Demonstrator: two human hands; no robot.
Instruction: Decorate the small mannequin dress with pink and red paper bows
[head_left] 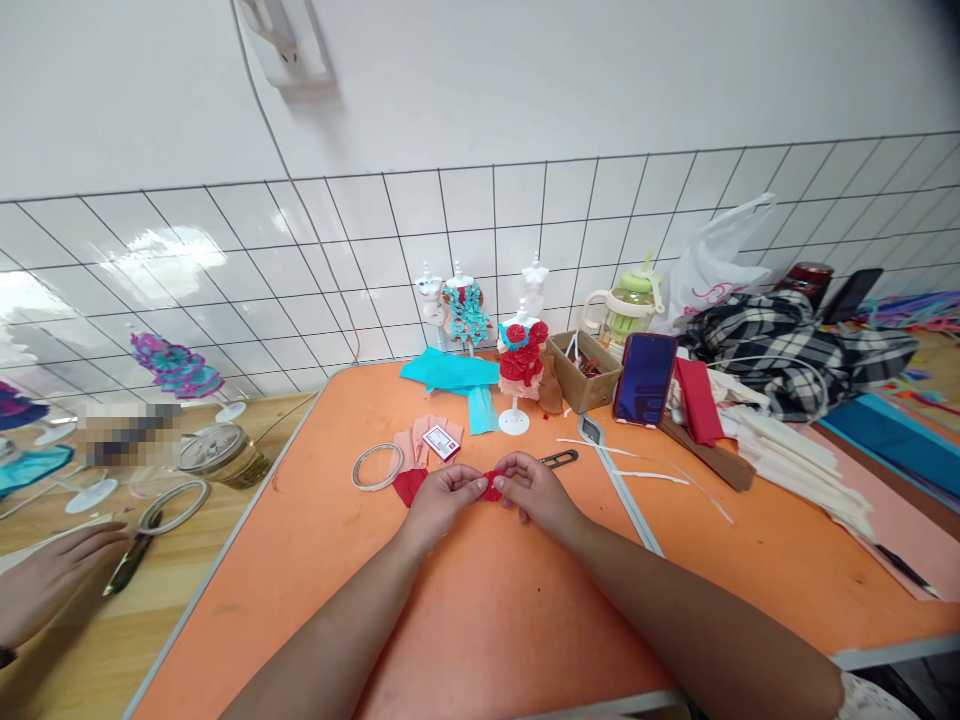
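Note:
Between both hands, above the middle of the orange table, is a small gathered piece of red crepe paper [492, 486]. My left hand [448, 497] pinches its left side, and my right hand [535, 493] grips the right side. Just behind the left hand lie a darker red strip [409, 487], pink crepe paper [436, 432], a small white card box with a red edge [441, 442] and a roll of tape [377, 467]. A black cutter [559, 459] rests past my right fingers. Beyond them stands a mini dress form [520, 365] dressed in red and pink ruffles.
Behind are blue crepe paper [450, 372], a cardboard box [583, 372], a propped phone [645, 380] and a lidded jug [631, 305]. Thin white strips [651, 476] and scissors [592, 430] lie to the right. At left, another person's hand [71, 560] rests on a wooden table.

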